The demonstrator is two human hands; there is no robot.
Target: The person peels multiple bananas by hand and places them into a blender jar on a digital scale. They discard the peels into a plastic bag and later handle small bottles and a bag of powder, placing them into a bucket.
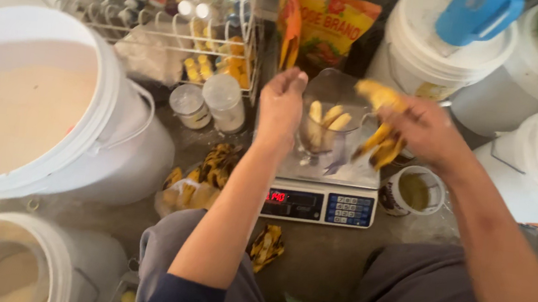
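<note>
Soft, even daylight with faint shadows. The right hand (418,123) and its banana peel (381,126) smear with motion blur; white buckets (113,114) bow at the edges.

The right hand (421,127) holds a banana peel (381,126) in its grip, just beside the clear jug (325,137) of peeled bananas; the left hand (281,102) hovers over the jug.

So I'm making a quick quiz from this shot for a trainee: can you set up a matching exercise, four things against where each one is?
Things:
1. clear jug
2. right hand
3. banana peel
4. small white tub

Places or states:
A. on the floor in front of the digital scale
B. stands on the scale, peeled bananas inside
C. beside the scale on the right
D. holds a blurred peel

Pairs: 1-B, 2-D, 3-A, 4-C
</note>
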